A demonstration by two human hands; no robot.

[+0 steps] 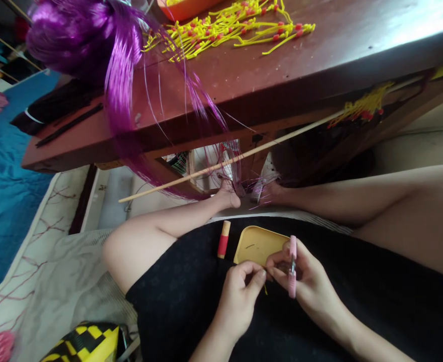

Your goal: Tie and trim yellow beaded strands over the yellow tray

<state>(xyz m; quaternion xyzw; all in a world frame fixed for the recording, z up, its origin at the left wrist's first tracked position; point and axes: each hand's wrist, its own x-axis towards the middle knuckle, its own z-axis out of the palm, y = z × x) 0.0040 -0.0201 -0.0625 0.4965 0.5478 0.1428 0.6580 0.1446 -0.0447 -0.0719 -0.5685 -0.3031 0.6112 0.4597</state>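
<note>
My left hand [240, 296] is closed, thumb and forefinger pinched together. A short end of yellow cord [265, 290] hangs just below those fingertips; the rest of it is hidden. Hooked in my right hand [312, 276] is a pair of small pink-handled scissors [292, 284], seen nearly edge-on. The right fingertips meet the left ones over my lap. Just beyond the hands, a shallow yellow tray [261, 244] rests on the black cloth [184, 281], with a few tiny dark bits in it. Left of the tray lies a small red and tan tube [223, 240].
Across the front runs a brown wooden table [266, 75] bearing a purple bundle of shiny strands [121, 75] and yellow knotted cords with red beads [214, 32]. A thin wooden stick [206, 171] slants below its edge, with more beaded cords [360, 105]. A yellow-black woven item [89, 342] sits lower left.
</note>
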